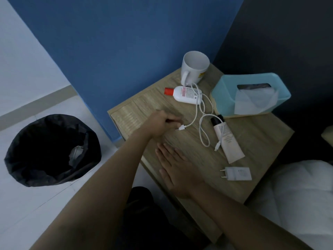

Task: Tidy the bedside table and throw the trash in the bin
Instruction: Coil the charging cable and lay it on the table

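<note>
On the wooden bedside table, my left hand has its fingers curled, right beside the plug end of a white charging cable. Whether the fingers grip the plug is unclear; the hand is blurred. My right hand lies flat, palm down and fingers apart, on the table near its front-left edge, holding nothing. The cable loops across a white lotion bottle with a red cap and a beige cream tube. A black-lined bin stands on the floor at the left with a white scrap inside.
A white mug stands at the table's back corner against the blue wall. A turquoise tissue box sits at the back right. A white charger plug lies near the front right. White bedding borders the table's right side.
</note>
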